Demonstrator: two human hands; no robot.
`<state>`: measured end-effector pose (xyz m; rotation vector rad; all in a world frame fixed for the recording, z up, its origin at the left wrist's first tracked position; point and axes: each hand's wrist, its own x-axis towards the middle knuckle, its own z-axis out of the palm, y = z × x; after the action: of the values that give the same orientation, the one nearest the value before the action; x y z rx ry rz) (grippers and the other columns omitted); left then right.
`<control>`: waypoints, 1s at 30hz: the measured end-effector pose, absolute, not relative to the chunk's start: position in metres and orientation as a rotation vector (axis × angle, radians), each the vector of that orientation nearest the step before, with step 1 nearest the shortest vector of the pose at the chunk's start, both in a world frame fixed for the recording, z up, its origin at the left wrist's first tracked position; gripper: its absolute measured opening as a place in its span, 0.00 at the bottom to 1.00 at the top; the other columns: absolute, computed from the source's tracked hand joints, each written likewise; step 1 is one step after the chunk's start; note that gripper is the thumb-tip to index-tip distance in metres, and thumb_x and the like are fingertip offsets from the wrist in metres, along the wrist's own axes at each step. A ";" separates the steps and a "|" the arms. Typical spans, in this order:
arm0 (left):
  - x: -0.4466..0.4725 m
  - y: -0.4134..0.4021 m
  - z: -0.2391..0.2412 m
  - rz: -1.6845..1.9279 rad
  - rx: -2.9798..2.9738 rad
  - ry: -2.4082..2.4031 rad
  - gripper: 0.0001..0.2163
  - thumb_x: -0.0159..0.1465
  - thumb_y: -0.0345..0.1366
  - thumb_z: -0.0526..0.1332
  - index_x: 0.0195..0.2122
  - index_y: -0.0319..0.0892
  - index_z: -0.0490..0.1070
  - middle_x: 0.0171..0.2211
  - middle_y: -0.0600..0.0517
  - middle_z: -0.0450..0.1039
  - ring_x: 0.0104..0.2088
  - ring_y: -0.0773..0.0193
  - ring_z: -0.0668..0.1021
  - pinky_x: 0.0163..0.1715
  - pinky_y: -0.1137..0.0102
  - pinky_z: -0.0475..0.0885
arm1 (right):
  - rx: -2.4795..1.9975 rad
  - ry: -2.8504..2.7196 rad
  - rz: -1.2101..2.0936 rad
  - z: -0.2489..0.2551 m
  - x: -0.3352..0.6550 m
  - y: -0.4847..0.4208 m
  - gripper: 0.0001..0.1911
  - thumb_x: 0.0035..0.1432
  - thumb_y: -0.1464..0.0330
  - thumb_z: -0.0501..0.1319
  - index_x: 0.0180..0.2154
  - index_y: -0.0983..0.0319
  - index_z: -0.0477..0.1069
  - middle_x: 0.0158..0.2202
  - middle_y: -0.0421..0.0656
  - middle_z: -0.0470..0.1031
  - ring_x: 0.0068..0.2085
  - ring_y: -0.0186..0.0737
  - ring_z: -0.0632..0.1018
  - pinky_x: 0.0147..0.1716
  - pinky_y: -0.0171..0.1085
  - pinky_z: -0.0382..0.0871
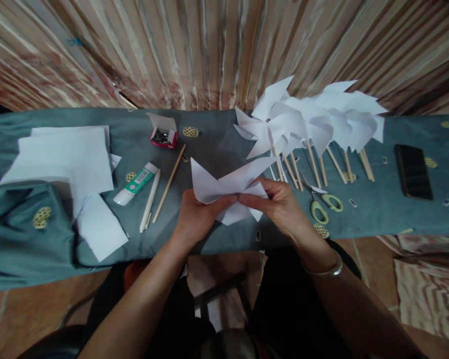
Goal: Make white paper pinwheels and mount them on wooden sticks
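Observation:
Between my two hands is a white paper pinwheel [230, 187] with pointed blades, held over the near part of the table. My left hand [200, 212] grips its left side, thumb pressed at the centre. From the right, my right hand [279, 202] pinches it, its thumb meeting the left one. The fingers behind the paper are hidden. A bare wooden stick [169, 184] lies to the left of my hands, beside a white pen [150, 199] and a green-and-white glue tube [136, 183]. Close to my right hand lie scissors [324, 202] with green handles.
Several finished pinwheels [273, 122] on sticks lie overlapped at the back right. A small red box [164, 137] of metal pins stands open at the back. White paper sheets [65, 159] and a smaller paper piece [102, 227] are on the left. A black phone [413, 172] rests far right.

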<state>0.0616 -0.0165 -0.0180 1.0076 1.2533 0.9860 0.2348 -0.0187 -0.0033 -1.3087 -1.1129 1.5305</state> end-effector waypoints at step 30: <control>0.065 -0.015 -0.018 1.020 1.003 1.275 0.13 0.48 0.39 0.72 0.31 0.37 0.79 0.31 0.48 0.81 0.31 0.59 0.81 0.31 0.69 0.77 | -1.328 -1.041 1.493 -0.009 0.230 -0.018 0.09 0.41 0.62 0.72 0.26 0.57 0.76 0.25 0.35 0.77 0.26 0.34 0.72 0.27 0.35 0.68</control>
<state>0.0646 -0.0148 -0.0179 1.0028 1.2752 1.0197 0.2298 -0.0181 -0.0085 -1.3282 -1.0415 1.4929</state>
